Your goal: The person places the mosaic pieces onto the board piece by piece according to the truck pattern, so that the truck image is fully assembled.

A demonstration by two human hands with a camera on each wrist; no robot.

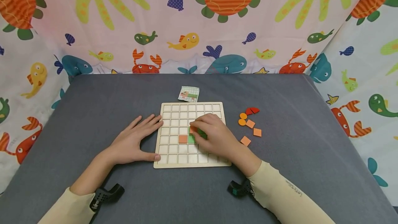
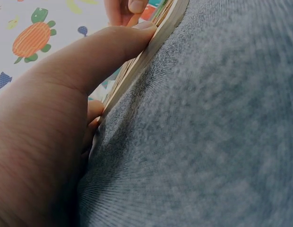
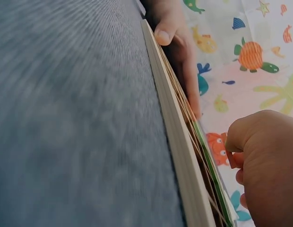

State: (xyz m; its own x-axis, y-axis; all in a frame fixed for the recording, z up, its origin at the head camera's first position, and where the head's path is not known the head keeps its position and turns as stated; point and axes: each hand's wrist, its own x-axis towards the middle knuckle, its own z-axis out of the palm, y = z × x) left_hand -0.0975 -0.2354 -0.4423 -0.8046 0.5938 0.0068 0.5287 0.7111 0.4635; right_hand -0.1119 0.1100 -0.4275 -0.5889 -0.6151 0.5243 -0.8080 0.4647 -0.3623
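A wooden grid board [image 1: 192,165] lies on the grey cloth in front of the person. The left hand [image 1: 132,144] rests along its left side, fingers spread and thumb on the near left corner. Over the middle of the board, the right hand [image 1: 216,134] pinches an orange square tile [image 3: 230,157] between thumb and fingers; the right wrist view shows the tile raised above the board. Nearby in the grid sit a salmon-orange square [image 1: 183,139], a light green piece [image 1: 191,139] and a dark green piece [image 1: 202,133]. The right hand partly hides the green pieces.
Right of the board lie loose orange squares [image 1: 257,132], orange discs [image 1: 242,122] and red rounded pieces [image 1: 254,110]. A small printed card [image 1: 189,94] lies behind the board. A patterned curtain [image 1: 186,20] hangs beyond the table's far edge.
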